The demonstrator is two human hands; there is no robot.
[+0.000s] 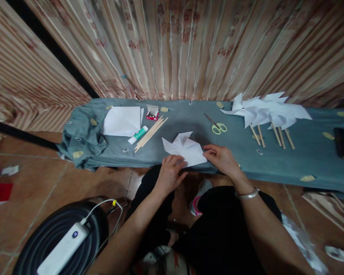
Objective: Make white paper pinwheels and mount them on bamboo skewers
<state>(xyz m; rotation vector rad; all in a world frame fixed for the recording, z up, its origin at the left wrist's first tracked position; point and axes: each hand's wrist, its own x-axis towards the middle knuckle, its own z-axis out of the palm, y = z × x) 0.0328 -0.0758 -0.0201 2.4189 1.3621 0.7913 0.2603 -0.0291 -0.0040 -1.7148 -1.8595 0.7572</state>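
Note:
A white paper sheet folded into a pinwheel shape lies at the near edge of a bench covered in grey-blue cloth. My left hand rests on its near-left corner with fingers curled and pressed on the paper. My right hand pinches the paper's right corner, a metal bangle on that wrist.
Left on the cloth lie white paper sheets, a glue tube, wooden sticks and a small red box. Yellow-handled scissors sit mid-bench. Finished paper pinwheels on sticks lie right. A power bank rests on a black stool.

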